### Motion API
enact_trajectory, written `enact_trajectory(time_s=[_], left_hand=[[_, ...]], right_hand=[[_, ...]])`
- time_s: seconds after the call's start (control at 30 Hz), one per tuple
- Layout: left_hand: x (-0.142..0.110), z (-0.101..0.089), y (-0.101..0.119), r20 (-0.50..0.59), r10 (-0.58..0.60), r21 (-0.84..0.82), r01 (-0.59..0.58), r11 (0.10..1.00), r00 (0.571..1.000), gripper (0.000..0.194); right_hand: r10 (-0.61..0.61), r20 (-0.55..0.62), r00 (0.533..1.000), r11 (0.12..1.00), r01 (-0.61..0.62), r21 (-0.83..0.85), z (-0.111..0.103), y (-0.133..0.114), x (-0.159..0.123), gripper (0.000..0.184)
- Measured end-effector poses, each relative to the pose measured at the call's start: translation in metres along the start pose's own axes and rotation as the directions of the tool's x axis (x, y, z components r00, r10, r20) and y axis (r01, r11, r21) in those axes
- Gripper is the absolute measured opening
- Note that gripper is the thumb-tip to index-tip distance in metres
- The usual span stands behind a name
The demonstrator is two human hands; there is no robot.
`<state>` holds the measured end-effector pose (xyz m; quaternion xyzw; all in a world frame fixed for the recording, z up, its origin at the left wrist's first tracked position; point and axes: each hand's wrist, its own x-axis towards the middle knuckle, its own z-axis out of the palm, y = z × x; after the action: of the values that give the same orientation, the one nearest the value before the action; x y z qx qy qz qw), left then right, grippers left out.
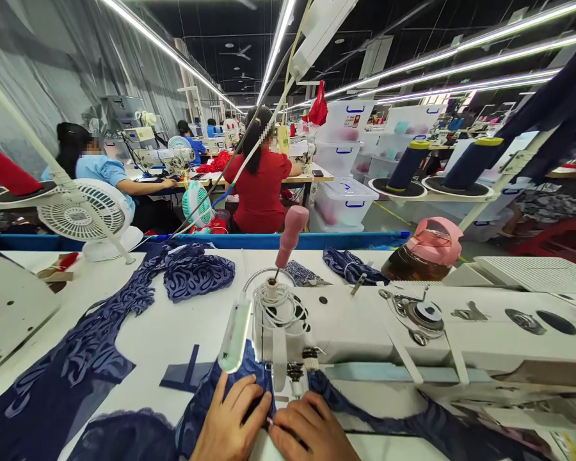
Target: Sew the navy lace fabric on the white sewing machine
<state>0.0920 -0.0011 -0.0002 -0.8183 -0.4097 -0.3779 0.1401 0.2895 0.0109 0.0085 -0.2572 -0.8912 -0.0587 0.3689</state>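
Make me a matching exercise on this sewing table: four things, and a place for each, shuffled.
1. Left hand
2. Pink-handled tool
3. Nearest fan
4. Lidded jug

A. Left side, at the table's far edge
B. Sticking up from the sewing machine's head
C. Right side, just beyond the machine
D. On navy fabric

Pairs: 1-D, 2-B, 3-A, 4-C

I see long white lights glowing under a dark ceiling, so the near table looks bright. Things stretch at the left and right edges.
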Motion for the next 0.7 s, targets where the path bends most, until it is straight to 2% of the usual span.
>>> enact_trajectory(time_s=[0.1,0.2,0.27,0.33,0.5,0.6,0.7], left_hand=[[0.005,-0.001,-0.007,0.033,-0.003,0.006,0.003,1.0,0.999,0.033],[0.017,-0.006,-0.016,0.057,0.027,0.019,-0.028,0.999,0.998,0.035],[0.027,-0.01,-0.019,0.12,0.074,0.041,-0.079,0.996,0.99,0.039],[0.034,-0.01,-0.018,0.157,0.097,0.066,-0.108,0.992,0.983,0.037],[0.029,-0.006,-0.005,0.046,0.046,0.15,-0.052,0.987,0.998,0.031],[0.026,-0.011,-0.007,0.104,0.005,0.068,-0.012,0.998,0.995,0.036],[0.029,-0.017,-0.011,0.169,-0.055,-0.019,0.059,0.998,0.984,0.033]], right_hand=[[0.021,0.03,0.999,1.0,-0.021,0.009,-0.006,0.005,0.002,0.064],[0.027,0.099,0.995,1.0,-0.027,0.002,-0.012,0.009,0.003,0.052],[0.029,0.129,0.991,1.0,-0.028,-0.009,-0.016,0.01,0.004,0.039],[0.044,0.153,0.987,0.999,-0.043,-0.015,-0.018,0.01,0.006,0.036],[0.048,0.193,0.98,0.999,-0.044,-0.028,-0.018,0.006,0.008,0.044],[0.039,0.254,0.967,0.996,-0.017,-0.091,-0.015,0.003,0.003,0.052],[0.051,0.211,0.976,0.992,-0.025,-0.124,-0.007,-0.002,0.0,0.055]])
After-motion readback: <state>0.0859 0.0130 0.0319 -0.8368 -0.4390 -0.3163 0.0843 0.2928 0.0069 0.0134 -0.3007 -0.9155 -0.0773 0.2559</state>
